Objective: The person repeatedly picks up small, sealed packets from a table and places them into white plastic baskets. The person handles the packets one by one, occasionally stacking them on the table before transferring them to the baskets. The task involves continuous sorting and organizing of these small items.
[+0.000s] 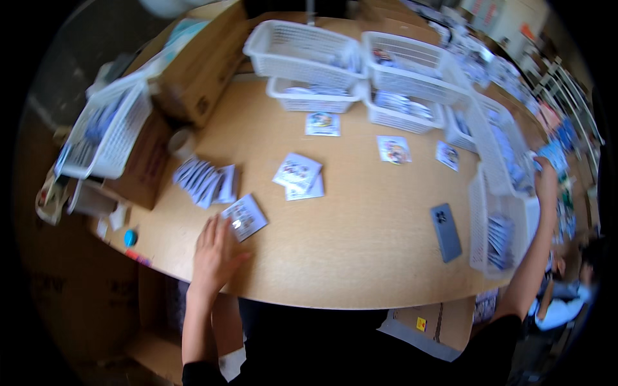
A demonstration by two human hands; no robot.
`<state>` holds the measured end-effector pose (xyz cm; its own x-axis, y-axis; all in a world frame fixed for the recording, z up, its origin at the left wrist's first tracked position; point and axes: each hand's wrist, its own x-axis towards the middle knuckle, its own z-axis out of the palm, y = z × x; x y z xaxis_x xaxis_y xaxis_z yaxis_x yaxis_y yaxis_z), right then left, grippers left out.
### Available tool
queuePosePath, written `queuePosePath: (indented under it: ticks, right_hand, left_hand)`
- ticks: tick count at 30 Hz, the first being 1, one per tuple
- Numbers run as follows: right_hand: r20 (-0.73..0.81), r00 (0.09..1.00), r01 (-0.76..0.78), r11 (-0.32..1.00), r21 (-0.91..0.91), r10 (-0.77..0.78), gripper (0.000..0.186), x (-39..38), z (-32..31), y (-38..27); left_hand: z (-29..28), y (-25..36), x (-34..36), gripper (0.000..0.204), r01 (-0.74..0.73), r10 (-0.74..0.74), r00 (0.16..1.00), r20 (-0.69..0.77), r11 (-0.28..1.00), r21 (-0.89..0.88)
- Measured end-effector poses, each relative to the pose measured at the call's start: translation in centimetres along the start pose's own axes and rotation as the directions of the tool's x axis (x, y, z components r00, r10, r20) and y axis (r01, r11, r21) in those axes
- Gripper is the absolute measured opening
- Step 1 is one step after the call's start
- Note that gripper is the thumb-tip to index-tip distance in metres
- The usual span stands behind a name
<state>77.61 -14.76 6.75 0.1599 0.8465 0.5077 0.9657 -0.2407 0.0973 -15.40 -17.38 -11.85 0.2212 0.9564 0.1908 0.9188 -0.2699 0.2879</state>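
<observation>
My left hand (215, 254) lies low over the table's near left, fingers stretched out and thumb apart. Its fingertips meet the edge of a square white packet with small printed pictures (245, 217). Just beyond is a fanned row of similar packets (201, 182), and two overlapping packets (298, 172) lie farther right. My right arm reaches out to the far right, where my right hand (546, 175) is at the outer rim of a white basket (479, 122) holding packets. Its fingers are small and blurred, so whether they grip a packet is unclear.
More white baskets (267, 55) with packets line the table's back. Single packets (322, 124) lie before them. A grey phone (445, 233) rests at right. Cardboard boxes (193, 71) and another basket (135, 128) stand left, near a blue cap (131, 238). Another person (563, 302) is at lower right.
</observation>
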Motion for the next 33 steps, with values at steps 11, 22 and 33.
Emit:
queuePosePath:
  ticks: [11,22,33]
  right_hand:
    - [0.156,0.926,0.1,0.621,0.777,-0.343,0.031,-10.6,-1.4,-47.8]
    - [0.433,0.858,-0.073,0.769,0.635,-0.276,0.077,-8.4,9.3,-66.0]
    - [0.268,0.953,-0.226,0.259,0.939,-0.14,0.053,-13.7,11.5,-63.4]
  left_hand:
    - [2.1,0.4,4.1,0.1,-0.089,0.089,0.996,0.025,0.996,0.013]
    - [2.4,1.1,7.6,0.098,-0.111,0.115,0.99,0.084,0.992,-0.058]
    - [2.3,3.6,11.8,0.083,-0.512,0.272,0.848,-0.454,0.638,-0.575]
